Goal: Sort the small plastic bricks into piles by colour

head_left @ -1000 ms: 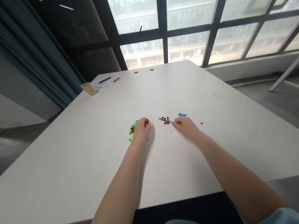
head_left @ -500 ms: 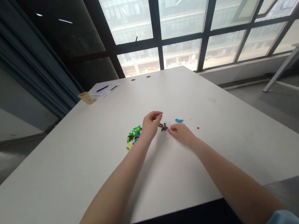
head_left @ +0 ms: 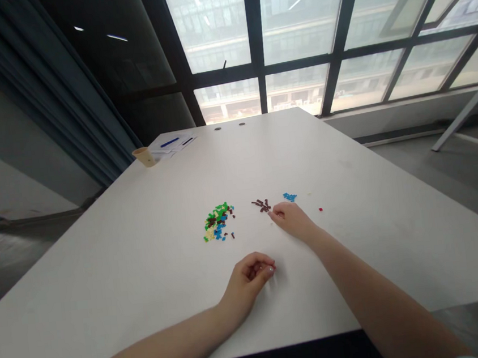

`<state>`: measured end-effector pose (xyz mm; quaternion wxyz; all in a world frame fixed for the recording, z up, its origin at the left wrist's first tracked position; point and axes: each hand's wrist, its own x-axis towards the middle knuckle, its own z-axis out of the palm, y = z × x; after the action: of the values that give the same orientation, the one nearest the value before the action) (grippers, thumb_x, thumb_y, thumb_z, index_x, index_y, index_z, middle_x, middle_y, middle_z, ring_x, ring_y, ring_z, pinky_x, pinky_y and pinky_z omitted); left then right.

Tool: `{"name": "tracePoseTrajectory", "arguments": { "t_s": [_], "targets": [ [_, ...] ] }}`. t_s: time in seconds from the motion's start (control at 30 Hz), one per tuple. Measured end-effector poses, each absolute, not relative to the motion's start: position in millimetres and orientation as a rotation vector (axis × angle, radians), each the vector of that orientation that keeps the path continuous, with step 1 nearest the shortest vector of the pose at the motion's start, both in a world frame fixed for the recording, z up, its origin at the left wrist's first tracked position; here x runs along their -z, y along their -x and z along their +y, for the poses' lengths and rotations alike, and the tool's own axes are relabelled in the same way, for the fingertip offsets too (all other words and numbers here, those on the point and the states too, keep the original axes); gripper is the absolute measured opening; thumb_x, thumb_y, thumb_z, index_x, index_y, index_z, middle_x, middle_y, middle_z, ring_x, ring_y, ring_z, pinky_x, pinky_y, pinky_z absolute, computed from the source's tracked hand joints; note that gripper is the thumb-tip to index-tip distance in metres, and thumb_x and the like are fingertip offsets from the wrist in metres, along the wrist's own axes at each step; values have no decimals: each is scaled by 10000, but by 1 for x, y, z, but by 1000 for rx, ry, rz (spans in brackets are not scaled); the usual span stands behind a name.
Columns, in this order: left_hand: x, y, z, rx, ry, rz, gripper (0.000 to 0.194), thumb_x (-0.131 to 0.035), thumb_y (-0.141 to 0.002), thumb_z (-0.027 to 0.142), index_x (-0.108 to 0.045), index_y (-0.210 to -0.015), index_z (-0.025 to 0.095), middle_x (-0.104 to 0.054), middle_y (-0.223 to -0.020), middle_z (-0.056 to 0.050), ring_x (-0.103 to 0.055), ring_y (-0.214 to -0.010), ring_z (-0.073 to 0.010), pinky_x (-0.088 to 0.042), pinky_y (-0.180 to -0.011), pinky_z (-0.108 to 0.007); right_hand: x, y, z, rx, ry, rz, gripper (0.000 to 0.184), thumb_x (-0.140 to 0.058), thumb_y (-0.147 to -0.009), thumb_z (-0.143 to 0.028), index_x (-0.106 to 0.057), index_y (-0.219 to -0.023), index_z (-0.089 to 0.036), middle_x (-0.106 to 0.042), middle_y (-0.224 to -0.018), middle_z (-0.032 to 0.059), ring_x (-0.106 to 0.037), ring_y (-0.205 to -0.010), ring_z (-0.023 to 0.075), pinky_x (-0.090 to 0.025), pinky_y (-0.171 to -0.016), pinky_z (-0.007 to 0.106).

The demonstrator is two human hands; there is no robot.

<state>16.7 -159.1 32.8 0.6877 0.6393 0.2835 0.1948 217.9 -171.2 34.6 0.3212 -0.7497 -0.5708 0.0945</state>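
Observation:
Tiny plastic building bricks lie on a white table (head_left: 145,257). A mixed heap of green, blue, brown and cream bricks (head_left: 218,223) sits left of centre, with a loose cluster of dark brown bricks (head_left: 261,205) to its right. Further right are a few blue bricks (head_left: 290,197) and a single red brick (head_left: 321,209). My right hand (head_left: 292,220) rests on the table with its fingertips just right of the brown cluster. My left hand (head_left: 247,280) lies nearer the front edge, fingers curled, well below the heap. Anything small inside it is hidden.
A paper cup (head_left: 144,157) and papers (head_left: 171,143) with a blue pen stand at the table's far left corner. The table's edges drop to a grey floor on both sides. Tall windows fill the back, with a dark curtain at the left.
My left hand has pulled back from beside the brown cluster toward the table's front edge, uncovering the mixed heap. My right hand has barely moved.

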Motion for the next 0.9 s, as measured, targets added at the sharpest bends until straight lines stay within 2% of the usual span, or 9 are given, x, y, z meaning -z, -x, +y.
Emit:
{"name": "tracePoseTrajectory", "arguments": {
  "t_s": [0.2, 0.3, 0.4, 0.47, 0.67, 0.9],
  "targets": [
    [-29, -17, -143, -602, -1275, 699, 183, -726, -611, 287, -634, -721, 173, -670, -746, -47, -593, -713, -145, -468, -698, -275, -40, -211, -175, -296, 1866, -1508, 338, -446, -807, -285, -378, -497, -172, -367, -521, -35, -331, -531, 93, -241, -531, 238],
    [-37, -22, -129, -737, -1299, 694, 133, -715, -605, 248, -642, -698, 188, -670, -813, -38, -592, -765, -144, -470, -729, -274, -48, -206, -179, -358, 1777, -1515, 313, -456, -809, -293, -442, -523, -165, -369, -526, -40, -341, -534, 88, -252, -529, 230],
    [-50, -26, -119, -723, -1433, 676, 78, -699, -603, 221, -648, -652, 187, -649, -790, -27, -581, -766, -143, -466, -722, -266, -57, -203, -184, -488, 1645, -1560, 173, -502, -785, -274, -586, -679, -165, -433, -573, -35, -386, -562, 88, -293, -544, 217],
    [-56, -29, -116, -667, -1503, 668, 76, -691, -607, 221, -651, -661, 184, -641, -755, -25, -574, -741, -143, -461, -702, -266, -62, -202, -187, -553, 1551, -1597, 111, -532, -756, -229, -622, -785, -171, -470, -613, -28, -412, -584, 90, -325, -564, 214],
    [-39, -38, -110, -740, -1441, 650, 132, -702, -604, 244, -617, -676, 174, -630, -708, -13, -559, -696, -129, -446, -662, -249, -65, -201, -190, -615, 1396, -1691, 109, -587, -686, -166, -593, -795, -174, -506, -687, -9, -460, -633, 100, -371, -590, 216],
    [-17, -40, -108, -828, -1361, 680, 165, -713, -595, 259, -604, -683, 173, -622, -716, -14, -571, -713, -136, -456, -696, -262, -60, -201, -187, -632, 1433, -1757, 97, -603, -675, -163, -545, -751, -179, -493, -671, -30, -443, -621, 92, -360, -586, 214]
  ]
}}
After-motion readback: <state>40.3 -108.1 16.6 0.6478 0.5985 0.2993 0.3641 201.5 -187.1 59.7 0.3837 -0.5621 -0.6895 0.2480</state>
